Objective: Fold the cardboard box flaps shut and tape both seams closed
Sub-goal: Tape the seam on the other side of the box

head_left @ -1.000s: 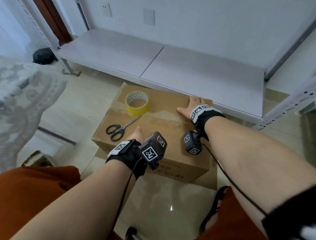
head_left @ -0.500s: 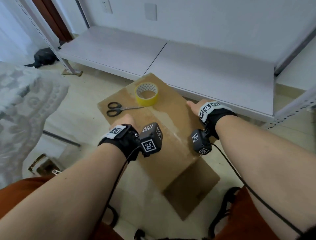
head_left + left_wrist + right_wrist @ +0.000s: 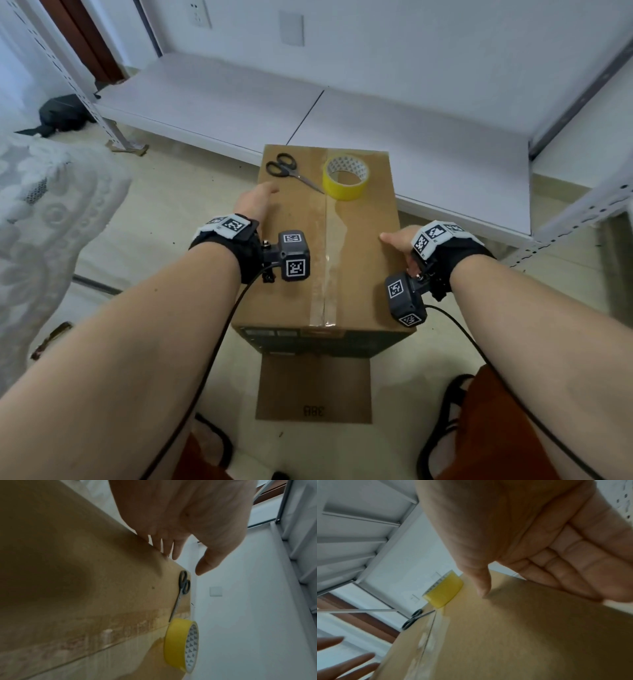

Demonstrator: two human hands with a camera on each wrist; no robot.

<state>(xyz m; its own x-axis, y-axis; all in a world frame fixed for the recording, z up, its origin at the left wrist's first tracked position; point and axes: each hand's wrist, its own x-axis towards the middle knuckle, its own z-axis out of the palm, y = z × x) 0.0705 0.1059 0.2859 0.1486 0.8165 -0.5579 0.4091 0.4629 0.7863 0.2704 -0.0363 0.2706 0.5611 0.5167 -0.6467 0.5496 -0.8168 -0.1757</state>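
Box [image 3: 356,246] stands on the floor [image 3: 171,212] between left hand [image 3: 255,205], fingers straight at its left top edge, and right hand [image 3: 399,240], relaxed on its right edge, thumb on top.

Only legible txt: "38B", upside down, on cardboard flap [image 3: 313,387] on floor [image 3: 171,212].

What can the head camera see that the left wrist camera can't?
Only the head camera shows the right hand on the cardboard box's right edge, and the flat cardboard sheet on the floor at the box's near side. Only the left wrist camera shows the left hand's palm side, fingers straight, at the box's left edge. Both show the scissors, the yellow tape roll and the taped seam on the box top.
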